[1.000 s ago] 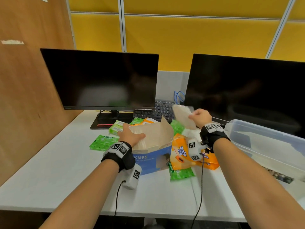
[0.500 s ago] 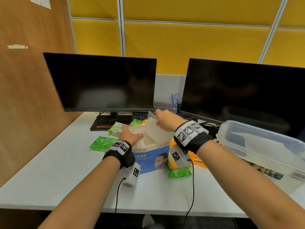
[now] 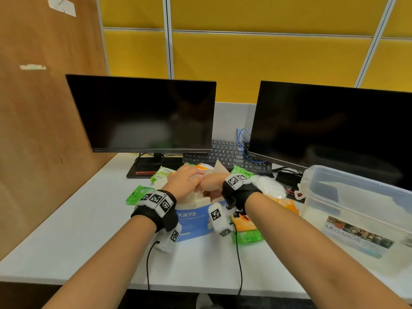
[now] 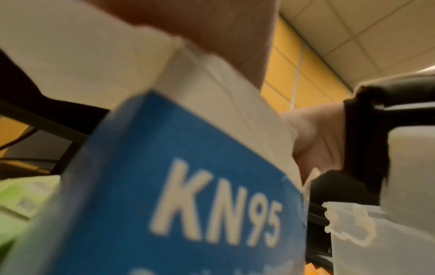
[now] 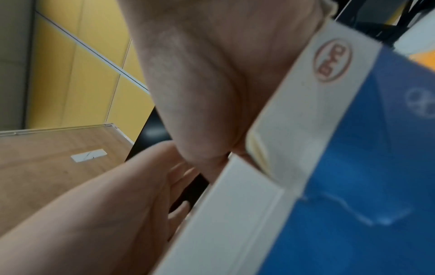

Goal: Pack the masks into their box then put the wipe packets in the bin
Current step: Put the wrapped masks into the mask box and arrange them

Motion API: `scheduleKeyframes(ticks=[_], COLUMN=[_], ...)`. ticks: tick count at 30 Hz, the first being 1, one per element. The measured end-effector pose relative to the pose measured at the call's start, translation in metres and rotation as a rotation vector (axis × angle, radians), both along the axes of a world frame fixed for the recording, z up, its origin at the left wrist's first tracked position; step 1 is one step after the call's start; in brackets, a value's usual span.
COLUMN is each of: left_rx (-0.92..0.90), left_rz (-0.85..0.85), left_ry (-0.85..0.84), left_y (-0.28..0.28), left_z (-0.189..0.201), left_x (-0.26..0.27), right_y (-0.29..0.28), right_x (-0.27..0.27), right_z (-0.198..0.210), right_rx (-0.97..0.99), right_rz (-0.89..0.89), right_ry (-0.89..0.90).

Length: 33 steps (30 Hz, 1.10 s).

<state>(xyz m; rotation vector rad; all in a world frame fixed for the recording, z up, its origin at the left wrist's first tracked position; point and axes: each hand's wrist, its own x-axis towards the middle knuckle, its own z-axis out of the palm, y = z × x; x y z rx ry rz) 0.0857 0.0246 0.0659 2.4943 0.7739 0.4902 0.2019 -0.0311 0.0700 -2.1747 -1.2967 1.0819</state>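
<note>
— Head view: where are your hands?
— Both at the open top of the blue KN95 box (image 3: 196, 219) on the desk (image 3: 78, 230). My left hand (image 3: 184, 182) lies over the flaps; my right hand (image 3: 211, 182) dips inside. Grip: cannot tell for either. One white mask (image 3: 270, 186) lies right of the box, wipe packets (image 3: 139, 194) around it, the clear bin (image 3: 356, 210) far right.
— Left wrist view?
— Box face (image 4: 188, 186) blurred, close.
— Right wrist view?
— My palm (image 5: 200, 74) against the white flap (image 5: 306, 104); fingers hidden.
</note>
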Motion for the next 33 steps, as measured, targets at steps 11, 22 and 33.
scheduleKeyframes(ticks=[11,22,33], left_rx=[0.265,0.285,0.266], left_rz=[-0.115,-0.101,-0.092], left_ry=[0.377,0.328,0.421], left_y=[0.005,0.013,0.008], left_z=[-0.010,-0.021,-0.017], left_x=[-0.001,0.012,0.015], right_y=[-0.040,-0.088,-0.074], right_x=[0.062,0.163,0.170], right_z=[0.040,-0.057,-0.092], right_rx=[0.351,-0.245,0.234], right_rz=[-0.296,-0.507,-1.121], right_ry=[0.290,-0.449,-0.186])
